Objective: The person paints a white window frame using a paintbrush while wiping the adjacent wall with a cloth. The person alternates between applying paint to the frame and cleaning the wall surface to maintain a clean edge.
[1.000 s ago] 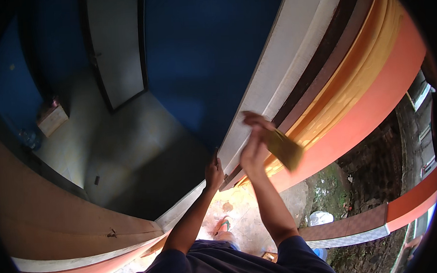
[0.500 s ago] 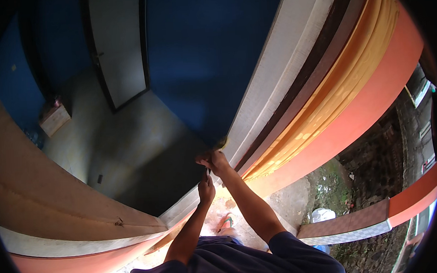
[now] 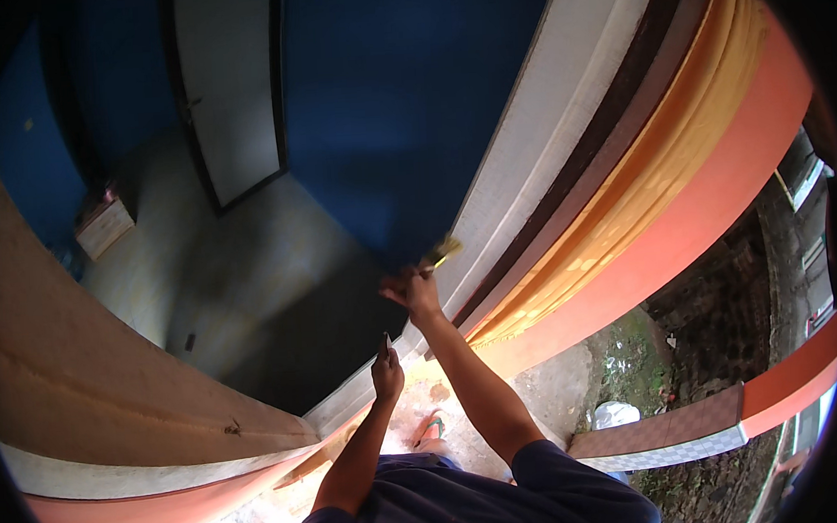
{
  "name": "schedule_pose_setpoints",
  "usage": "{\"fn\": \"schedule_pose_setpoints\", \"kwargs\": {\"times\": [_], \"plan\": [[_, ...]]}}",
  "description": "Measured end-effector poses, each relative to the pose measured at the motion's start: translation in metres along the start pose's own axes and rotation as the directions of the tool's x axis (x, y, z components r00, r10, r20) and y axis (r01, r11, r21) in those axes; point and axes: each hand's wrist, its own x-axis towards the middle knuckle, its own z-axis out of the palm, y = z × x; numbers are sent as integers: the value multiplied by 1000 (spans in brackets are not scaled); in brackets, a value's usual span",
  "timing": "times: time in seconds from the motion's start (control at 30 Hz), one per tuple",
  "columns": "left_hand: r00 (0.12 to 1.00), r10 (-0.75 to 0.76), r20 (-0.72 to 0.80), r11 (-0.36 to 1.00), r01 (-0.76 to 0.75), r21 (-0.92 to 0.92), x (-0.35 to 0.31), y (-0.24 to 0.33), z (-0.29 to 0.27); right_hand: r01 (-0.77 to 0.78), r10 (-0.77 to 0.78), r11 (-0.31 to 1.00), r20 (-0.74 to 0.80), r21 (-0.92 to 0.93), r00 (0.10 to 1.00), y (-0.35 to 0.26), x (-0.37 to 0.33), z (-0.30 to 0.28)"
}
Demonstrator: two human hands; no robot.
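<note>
My right hand (image 3: 417, 291) is closed around a paintbrush (image 3: 444, 252) with pale yellowish bristles. The bristles are up against, or very near, the inner edge of the white door frame (image 3: 516, 129); contact is hard to tell. Lower and to the left, my left hand (image 3: 386, 374) is closed on a slim, pointed tool (image 3: 386, 341), its tip sticking up past the fingers. Its exact kind is too small to make out. The two hands are apart, both held in front of the doorway.
A yellow curtain (image 3: 623, 189) hangs right of the frame along an orange wall (image 3: 717, 170). Inside, a pale door (image 3: 230, 91) stands beside a blue wall (image 3: 382, 102), and a box (image 3: 105, 229) sits on the floor. A low tiled ledge (image 3: 673, 421) lies outside, right.
My right hand has moved slightly up with the paintbrush, whose bristles now show more. My left hand has dropped slightly down and left, away from the right.
</note>
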Motion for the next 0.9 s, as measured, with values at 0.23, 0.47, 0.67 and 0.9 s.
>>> {"fn": "schedule_pose_setpoints", "kwargs": {"times": [0.23, 0.47, 0.67, 0.9], "plan": [[998, -60, 28, 998, 60, 13, -7, 0, -8, 262, -302, 949, 269, 175, 915, -176, -28, 74], [1000, -7, -9, 1000, 7, 3, -5, 0, -2, 604, -595, 797, 187, 15, 781, -205, -47, 80], [999, 37, -6, 999, -38, -18, 0, 5, -7, -47, 48, 999, 87, -9, 995, -46, -11, 18], [999, 32, -34, 997, -29, 71, -13, -13, -23, 421, -416, 907, 173, 7, 893, -110, -27, 64]]}}
